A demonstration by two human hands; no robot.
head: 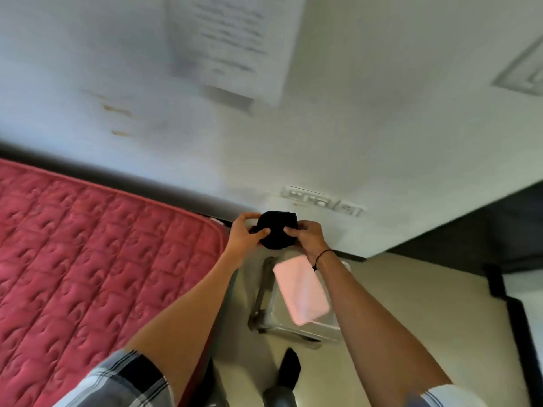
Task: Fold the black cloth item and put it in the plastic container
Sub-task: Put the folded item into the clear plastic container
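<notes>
In the head view, a small bunched black cloth item point(276, 230) is held in the air above the clear plastic container point(266, 292), pinched at its left edge by the left hand point(245, 233) and at its right by the right hand point(307, 233), fingers closed on it. It is judged soft, light and limp, best held at opposite edges; a folded pink cloth point(301, 290) already lies in the container.

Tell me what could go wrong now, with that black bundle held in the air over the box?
The black cloth is pinched between the left hand and right hand, so its fold could spring open on release. The plastic container sits below and nearer the person, so a straight drop might miss. A pink cloth already fills much of it.
</notes>
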